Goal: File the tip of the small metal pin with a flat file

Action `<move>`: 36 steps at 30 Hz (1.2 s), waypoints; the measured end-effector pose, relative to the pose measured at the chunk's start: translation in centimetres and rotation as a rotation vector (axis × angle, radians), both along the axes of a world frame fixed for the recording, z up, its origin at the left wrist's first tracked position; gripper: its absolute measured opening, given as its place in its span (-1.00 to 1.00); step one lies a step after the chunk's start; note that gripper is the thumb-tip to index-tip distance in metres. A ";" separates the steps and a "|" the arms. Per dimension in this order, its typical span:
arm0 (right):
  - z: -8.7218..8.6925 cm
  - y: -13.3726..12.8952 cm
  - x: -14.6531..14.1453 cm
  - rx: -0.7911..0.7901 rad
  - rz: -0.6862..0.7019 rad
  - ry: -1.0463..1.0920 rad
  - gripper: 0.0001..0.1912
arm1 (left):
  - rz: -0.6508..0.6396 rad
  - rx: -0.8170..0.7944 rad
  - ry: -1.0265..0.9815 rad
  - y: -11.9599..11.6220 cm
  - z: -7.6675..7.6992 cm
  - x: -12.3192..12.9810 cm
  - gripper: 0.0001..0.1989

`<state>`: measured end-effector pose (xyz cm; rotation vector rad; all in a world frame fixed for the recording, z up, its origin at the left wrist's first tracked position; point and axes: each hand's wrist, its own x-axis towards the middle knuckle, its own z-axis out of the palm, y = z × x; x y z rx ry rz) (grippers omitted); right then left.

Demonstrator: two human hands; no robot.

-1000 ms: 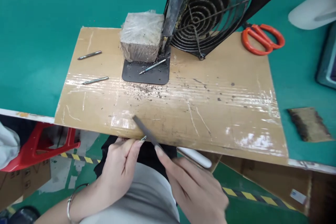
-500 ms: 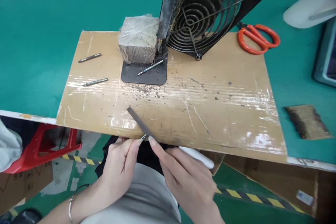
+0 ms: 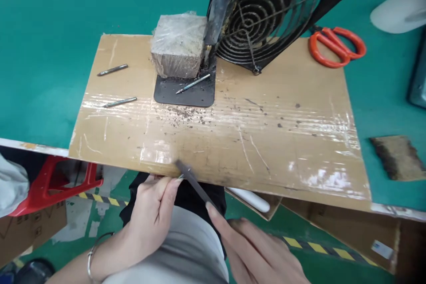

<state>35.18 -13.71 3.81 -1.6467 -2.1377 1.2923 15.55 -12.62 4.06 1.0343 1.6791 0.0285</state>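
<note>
My left hand pinches a small metal pin at the near edge of the cardboard sheet; only the pin's tip shows past my fingers. My right hand grips a flat dark file, index finger stretched along it. The file's end lies across the pin's tip, right at the cardboard's edge.
Two loose pins lie at the sheet's left. A third pin rests on a dark metal plate before a wrapped block. A black wire fan guard stands behind. Orange scissors lie far right.
The file has slid back toward me across the pin, after a forward push half a second ago. My right hand has drawn lower in view. My left hand stays put.
</note>
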 end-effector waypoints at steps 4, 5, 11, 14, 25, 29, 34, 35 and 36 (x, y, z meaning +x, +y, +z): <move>-0.8 0.3 -0.8 0.009 -0.056 0.037 -0.70 | -0.008 0.014 -0.001 0.0 0.1 0.0 -0.58; -1.1 0.4 -1.1 0.016 -0.065 0.048 -0.70 | -0.007 0.008 0.001 0.0 0.1 -0.1 -0.59; 0.0 -0.4 0.2 -0.047 0.005 0.018 -0.65 | -0.031 0.022 0.007 0.1 0.1 -0.2 -0.59; -0.2 0.0 -0.2 -0.028 -0.020 0.032 -0.65 | -0.054 0.037 0.010 0.0 0.2 -0.2 -0.60; -0.3 0.5 -0.2 -0.016 -0.004 0.017 -0.65 | -0.136 0.092 0.045 0.1 0.1 -0.2 -0.60; -1.1 1.0 -1.0 -0.015 -0.014 0.073 -0.67 | -0.148 0.070 0.063 0.2 0.2 -0.2 -0.60; -0.1 0.0 0.3 -0.049 0.020 0.048 -0.66 | -0.158 0.115 0.064 0.3 0.1 0.0 -0.60; -0.2 0.0 0.2 -0.045 0.008 0.048 -0.66 | -0.161 0.117 0.066 0.3 0.1 0.0 -0.61; -0.5 0.1 -0.1 -0.036 -0.005 0.052 -0.65 | -0.162 0.117 0.069 0.3 0.1 0.0 -0.61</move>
